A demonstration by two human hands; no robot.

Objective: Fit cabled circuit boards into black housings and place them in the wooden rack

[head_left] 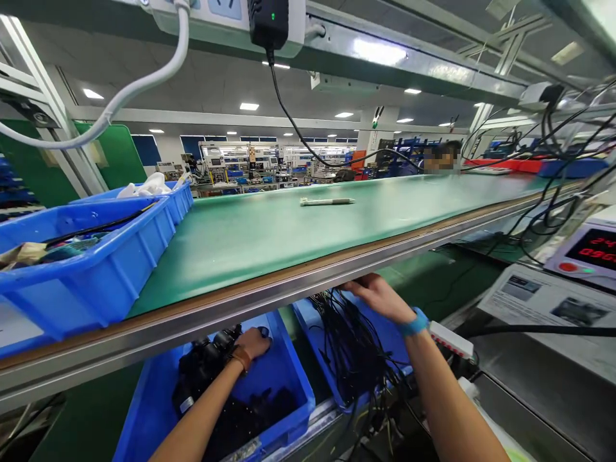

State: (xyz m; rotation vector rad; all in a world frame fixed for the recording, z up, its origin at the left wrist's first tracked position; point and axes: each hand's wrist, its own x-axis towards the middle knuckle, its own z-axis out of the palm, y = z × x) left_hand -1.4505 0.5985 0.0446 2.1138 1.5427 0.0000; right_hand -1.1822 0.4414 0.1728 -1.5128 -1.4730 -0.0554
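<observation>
My left hand (255,344), with a brown band at the wrist, reaches into a blue bin (299,385) under the shelf. Its fingers are curled round a small dark rounded part (263,332), only partly visible. Black parts (205,362) are heaped beside that hand, and more lie in the bin's shadowed near end. Over a second blue bin (312,337), my right hand (378,296) wears a blue wristband. It is at the upper end of a bundle of black cables (344,340). The shelf edge partly covers its fingers, so its grip is unclear.
A green shelf (250,231) with a metal front edge crosses above both hands, carrying a pen (327,201). Blue bins (91,276) stand at its left. At right are a red-digit meter (590,253) and a power strip (451,340). A person (440,157) is beyond the shelf.
</observation>
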